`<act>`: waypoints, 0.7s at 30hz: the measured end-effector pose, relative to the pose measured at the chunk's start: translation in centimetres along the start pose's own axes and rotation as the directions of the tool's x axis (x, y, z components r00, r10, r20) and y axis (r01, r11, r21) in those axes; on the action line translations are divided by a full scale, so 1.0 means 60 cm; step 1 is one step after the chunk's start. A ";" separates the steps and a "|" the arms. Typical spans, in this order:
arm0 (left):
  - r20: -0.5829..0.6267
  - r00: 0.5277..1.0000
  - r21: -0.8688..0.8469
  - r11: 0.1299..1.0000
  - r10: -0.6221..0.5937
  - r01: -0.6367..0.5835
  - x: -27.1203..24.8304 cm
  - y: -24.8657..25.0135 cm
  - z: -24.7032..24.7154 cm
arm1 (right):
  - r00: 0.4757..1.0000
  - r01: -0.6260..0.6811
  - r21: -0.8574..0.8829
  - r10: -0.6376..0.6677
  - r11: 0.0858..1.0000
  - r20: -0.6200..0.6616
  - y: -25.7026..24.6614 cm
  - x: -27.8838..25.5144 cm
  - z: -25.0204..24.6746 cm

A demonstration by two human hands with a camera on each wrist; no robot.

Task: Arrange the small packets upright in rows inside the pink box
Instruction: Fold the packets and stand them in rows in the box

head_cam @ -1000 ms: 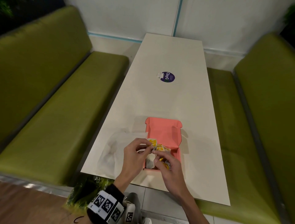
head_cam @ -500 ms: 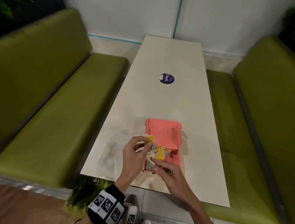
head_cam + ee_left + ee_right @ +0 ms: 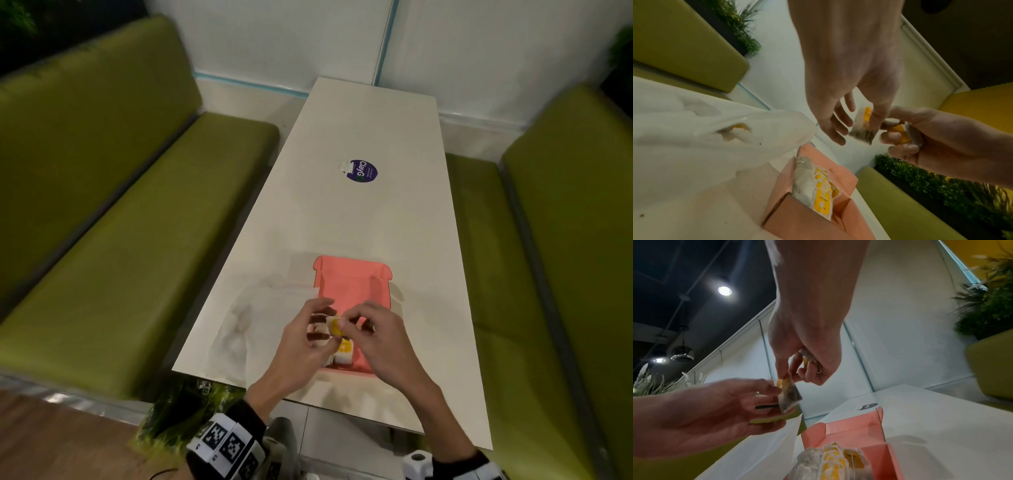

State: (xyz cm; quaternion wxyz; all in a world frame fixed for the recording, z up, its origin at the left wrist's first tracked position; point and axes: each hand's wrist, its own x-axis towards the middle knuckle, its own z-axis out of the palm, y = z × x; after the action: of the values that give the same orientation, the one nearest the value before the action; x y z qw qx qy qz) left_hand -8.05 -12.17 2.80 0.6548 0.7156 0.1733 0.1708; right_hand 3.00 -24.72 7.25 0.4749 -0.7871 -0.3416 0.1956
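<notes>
The pink box [image 3: 349, 286] lies open on the near end of the white table [image 3: 359, 222]. Several white packets with yellow labels [image 3: 343, 353] stand in a row at its near left; they also show in the left wrist view [image 3: 819, 188]. Both hands hover just above the box. My left hand [image 3: 322, 329] and my right hand [image 3: 359, 322] pinch one hanging packet [image 3: 790, 394] between them. The right hand's curled fingers [image 3: 894, 136] also keep a second packet [image 3: 900, 129].
A crumpled clear plastic bag [image 3: 246, 329] lies left of the box with a packet [image 3: 737, 128] inside. A purple round sticker [image 3: 361, 170] sits mid-table. Green benches [image 3: 137, 240] flank the table on both sides.
Both hands have risen out of the box's near end. The right hand has moved away from the front wall and now meets the left over a single packet.
</notes>
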 end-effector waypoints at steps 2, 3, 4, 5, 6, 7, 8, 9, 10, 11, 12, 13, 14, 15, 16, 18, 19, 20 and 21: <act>0.042 0.999 0.103 0.995 0.006 -0.010 0.002 -0.001 -0.004 | 1.000 -0.002 -0.029 0.002 1.000 0.005 -0.001 -0.001 -0.006; 0.058 0.998 0.137 0.990 0.007 -0.015 0.003 0.003 -0.004 | 1.000 -0.004 -0.041 0.004 0.999 0.009 -0.001 -0.001 -0.009; 0.067 0.998 0.157 0.987 0.003 -0.013 0.004 0.007 -0.002 | 1.000 -0.007 -0.057 0.008 0.998 0.020 -0.001 -0.001 -0.012; 0.072 0.997 0.162 0.987 -0.003 -0.008 0.005 0.009 0.000 | 0.999 -0.008 -0.077 0.011 0.997 0.031 -0.001 -0.001 -0.015; 0.074 0.997 0.163 0.987 -0.004 -0.008 0.006 0.011 0.002 | 0.999 -0.004 -0.098 0.008 0.995 0.038 0.000 -0.001 -0.018; 0.078 0.997 0.164 0.986 0.004 -0.017 0.007 0.012 0.003 | 0.999 0.006 -0.117 -0.001 0.993 0.042 0.000 -0.001 -0.020; 0.083 0.996 0.169 0.985 0.010 -0.024 0.007 0.012 0.003 | 0.999 0.017 -0.136 -0.011 0.991 0.044 0.000 0.000 -0.021; 0.087 0.996 0.168 0.985 0.008 -0.023 0.008 0.010 0.004 | 0.999 0.025 -0.145 -0.020 0.989 0.042 0.000 0.000 -0.022; 0.081 0.997 0.160 0.987 0.003 -0.016 0.009 0.009 0.004 | 0.999 0.027 -0.143 -0.022 0.989 0.034 0.000 0.001 -0.023; 0.068 0.998 0.143 0.990 0.001 -0.011 0.011 0.007 0.005 | 1.000 0.025 -0.134 -0.022 0.991 0.021 0.001 0.000 -0.025; 0.053 0.999 0.129 0.992 0.002 -0.009 0.011 0.006 0.004 | 1.000 0.020 -0.134 -0.019 0.991 0.013 0.003 0.000 -0.026; 0.044 0.999 0.115 0.993 0.001 -0.006 0.012 0.006 0.004 | 1.000 0.010 -0.141 -0.008 0.990 0.016 0.005 -0.001 -0.027; 0.042 0.999 0.109 0.994 -0.001 -0.003 0.011 0.006 0.003 | 0.999 -0.005 -0.169 0.012 0.986 0.039 0.008 -0.002 -0.027; 0.048 0.999 0.111 0.994 -0.003 -0.002 0.012 0.005 0.003 | 0.996 -0.020 -0.198 0.036 0.980 0.078 0.011 -0.004 -0.025; 0.060 0.998 0.124 0.992 -0.004 -0.004 0.011 0.004 0.002 | 0.991 -0.034 -0.231 0.062 0.972 0.115 0.016 -0.006 -0.022; 0.090 0.996 0.170 0.985 -0.008 -0.008 0.010 -0.003 0.005 | 0.983 -0.072 -0.260 0.112 0.963 0.144 0.027 -0.010 -0.018; 0.101 0.995 0.217 0.976 -0.014 -0.008 0.008 -0.007 0.005 | 0.982 -0.089 -0.275 0.131 0.957 0.138 0.036 -0.010 -0.016; 0.105 0.994 0.275 0.961 -0.014 -0.016 0.006 -0.010 0.005 | 0.979 -0.111 -0.301 0.157 0.947 0.133 0.045 -0.012 -0.015; 0.104 0.995 0.338 0.941 -0.008 -0.027 0.003 -0.014 0.004 | 0.974 -0.130 -0.329 0.183 0.935 0.137 0.058 -0.014 -0.014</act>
State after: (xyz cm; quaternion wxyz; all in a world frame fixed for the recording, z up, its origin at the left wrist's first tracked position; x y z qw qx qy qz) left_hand -7.78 -12.22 1.96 0.5293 0.8262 0.1623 0.1041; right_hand 4.17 -26.94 4.57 0.2946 -0.8591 -0.3430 0.2398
